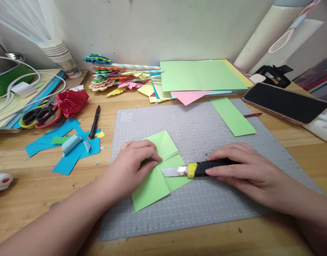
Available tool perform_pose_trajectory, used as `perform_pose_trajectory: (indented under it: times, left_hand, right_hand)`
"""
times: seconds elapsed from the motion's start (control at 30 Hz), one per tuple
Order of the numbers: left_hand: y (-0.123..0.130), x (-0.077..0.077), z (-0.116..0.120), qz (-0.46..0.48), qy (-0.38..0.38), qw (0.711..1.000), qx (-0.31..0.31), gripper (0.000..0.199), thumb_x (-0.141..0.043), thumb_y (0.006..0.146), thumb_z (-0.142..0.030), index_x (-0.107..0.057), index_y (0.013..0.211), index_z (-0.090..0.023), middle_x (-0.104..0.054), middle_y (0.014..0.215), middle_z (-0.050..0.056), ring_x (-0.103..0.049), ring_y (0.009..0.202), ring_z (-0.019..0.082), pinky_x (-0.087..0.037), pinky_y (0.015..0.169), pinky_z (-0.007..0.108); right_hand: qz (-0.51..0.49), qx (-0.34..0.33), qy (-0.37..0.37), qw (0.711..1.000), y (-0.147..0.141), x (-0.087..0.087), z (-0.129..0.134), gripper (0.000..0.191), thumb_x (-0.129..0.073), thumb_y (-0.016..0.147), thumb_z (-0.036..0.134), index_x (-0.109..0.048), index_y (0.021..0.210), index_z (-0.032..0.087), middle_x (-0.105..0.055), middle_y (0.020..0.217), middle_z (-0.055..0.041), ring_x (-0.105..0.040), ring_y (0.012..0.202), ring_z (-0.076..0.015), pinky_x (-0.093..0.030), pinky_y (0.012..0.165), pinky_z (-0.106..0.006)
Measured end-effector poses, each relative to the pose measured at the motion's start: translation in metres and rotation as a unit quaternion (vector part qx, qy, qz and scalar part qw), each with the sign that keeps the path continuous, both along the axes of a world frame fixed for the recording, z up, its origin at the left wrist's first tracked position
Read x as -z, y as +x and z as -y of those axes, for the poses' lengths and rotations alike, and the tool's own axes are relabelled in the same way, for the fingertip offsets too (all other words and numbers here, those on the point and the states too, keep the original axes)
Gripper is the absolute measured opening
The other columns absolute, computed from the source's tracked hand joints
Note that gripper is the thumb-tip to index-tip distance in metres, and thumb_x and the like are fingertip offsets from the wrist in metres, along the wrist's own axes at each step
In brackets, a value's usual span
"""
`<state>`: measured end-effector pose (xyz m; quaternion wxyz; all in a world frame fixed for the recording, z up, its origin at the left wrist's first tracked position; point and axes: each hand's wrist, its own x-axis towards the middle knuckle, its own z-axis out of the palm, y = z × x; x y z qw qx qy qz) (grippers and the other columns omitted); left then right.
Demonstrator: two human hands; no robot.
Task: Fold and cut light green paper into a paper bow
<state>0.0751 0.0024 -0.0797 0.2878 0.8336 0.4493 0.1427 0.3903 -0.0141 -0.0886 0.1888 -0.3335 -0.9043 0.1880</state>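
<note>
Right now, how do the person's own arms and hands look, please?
The left hand and right hand wear no gloves, and no ring shows. The left forearm and right forearm are bare; no sleeve, watch or bracelet is visible.

Head camera looks forward, down onto the desk (pixel 46 188).
</note>
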Motion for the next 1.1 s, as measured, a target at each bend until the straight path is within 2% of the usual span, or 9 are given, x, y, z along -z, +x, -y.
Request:
perform_pose_trajectory:
  times: [0.23, 0.37, 0.43, 0.5, 0.57, 0.67, 0.83, 0.97, 1.1]
  left_hand:
    - [0.003, 0.003, 0.002, -0.014, 0.018, 1.0, -0.021, 0.008, -0.058, 0.084, -0.017, -0.061, 0.085, -0.025, -0.063, 0.095, -0.005, -0.059, 0.095, 0.016, -0.034, 0.089, 0.039]
    - [0.006, 0.002, 0.003, -0.021, 0.027, 0.999, -0.023, 0.003, -0.06, 0.083, -0.021, -0.059, 0.084, -0.024, -0.063, 0.094, -0.004, -0.058, 0.094, 0.017, -0.034, 0.088, 0.039]
    - [0.006, 0.001, 0.004, -0.02, 0.027, 0.999, -0.026, 0.005, -0.063, 0.083, -0.027, -0.059, 0.083, -0.023, -0.064, 0.096, -0.004, -0.059, 0.094, 0.017, -0.034, 0.089, 0.039]
    - [0.005, -0.001, 0.005, -0.016, 0.028, 0.999, -0.025, 0.008, -0.061, 0.085, -0.03, -0.06, 0.081, -0.023, -0.065, 0.095, -0.004, -0.06, 0.091, 0.017, -0.034, 0.09, 0.04]
    - [0.002, -0.004, 0.005, -0.005, 0.037, 0.999, -0.031, 0.013, -0.056, 0.089, -0.03, -0.061, 0.079, -0.023, -0.067, 0.091, -0.004, -0.061, 0.087, 0.016, -0.034, 0.089, 0.039]
    - [-0.004, -0.01, 0.002, 0.026, 0.068, 0.994, -0.085, 0.018, -0.052, 0.091, -0.031, -0.062, 0.079, -0.023, -0.069, 0.09, -0.002, -0.062, 0.086, 0.017, -0.038, 0.087, 0.038]
    - [-0.02, -0.029, -0.003, -0.005, 0.045, 0.987, -0.154, 0.023, -0.049, 0.09, -0.04, -0.064, 0.086, -0.023, -0.068, 0.101, 0.002, -0.061, 0.096, 0.021, -0.043, 0.088, 0.039]
    - [-0.032, -0.036, 0.006, -0.157, 0.007, 0.983, -0.091, 0.027, -0.052, 0.088, -0.045, -0.065, 0.103, -0.028, -0.063, 0.118, 0.003, -0.057, 0.109, 0.027, -0.034, 0.101, 0.052]
    - [-0.034, -0.034, 0.03, -0.19, -0.014, 0.978, -0.086, 0.044, -0.06, 0.081, -0.049, -0.058, 0.12, -0.029, -0.057, 0.127, 0.005, -0.052, 0.117, 0.029, -0.039, 0.1, 0.049]
  right_hand:
    - [-0.034, 0.036, -0.028, 0.998, 0.01, 0.001, 0.001, 0.03, -0.056, 0.088, 0.021, -0.068, 0.111, 0.036, -0.064, 0.113, -0.004, -0.06, 0.103, -0.024, -0.049, 0.083, -0.041]
    - [-0.113, 0.222, -0.108, 0.962, 0.013, 0.005, 0.002, 0.029, -0.06, 0.087, 0.035, -0.065, 0.116, 0.036, -0.067, 0.111, -0.0041, -0.063, 0.1, -0.026, -0.053, 0.082, -0.041]
    - [-0.225, 0.326, -0.21, 0.894, 0.012, 0.005, 0.0, 0.031, -0.06, 0.087, 0.043, -0.063, 0.116, 0.033, -0.069, 0.102, -0.0049, -0.066, 0.083, -0.023, -0.055, 0.069, -0.037]
    - [-0.363, 0.363, -0.34, 0.788, 0.009, 0.003, -0.004, 0.031, -0.057, 0.087, 0.049, -0.063, 0.111, 0.03, -0.068, 0.088, -0.0037, -0.061, 0.063, -0.0167, -0.052, 0.053, -0.03]
    - [-0.455, 0.342, -0.451, 0.688, 0.006, -0.001, -0.008, 0.035, -0.056, 0.085, 0.055, -0.064, 0.102, 0.026, -0.062, 0.075, -0.0008, -0.052, 0.05, -0.0109, -0.045, 0.043, -0.024]
    - [-0.487, 0.293, -0.546, 0.616, 0.003, -0.008, -0.012, 0.044, -0.052, 0.084, 0.065, -0.063, 0.084, 0.022, -0.05, 0.059, 0.0036, -0.042, 0.04, -0.007, -0.038, 0.037, -0.02]
    - [-0.471, 0.307, -0.559, 0.609, -0.007, -0.02, -0.016, 0.039, -0.046, 0.092, 0.055, -0.054, 0.075, 0.02, -0.041, 0.049, 0.0067, -0.034, 0.034, -0.0053, -0.032, 0.034, -0.017]
    - [-0.469, 0.321, -0.516, 0.641, -0.017, -0.026, -0.035, 0.029, -0.046, 0.094, 0.043, -0.05, 0.077, 0.02, -0.047, 0.054, 0.0055, -0.036, 0.035, -0.0046, -0.032, 0.035, -0.016]
    - [-0.463, 0.339, -0.434, 0.695, -0.025, -0.022, -0.06, 0.022, -0.057, 0.088, 0.041, -0.05, 0.08, 0.021, -0.053, 0.059, 0.0039, -0.044, 0.04, -0.0073, -0.039, 0.038, -0.019]
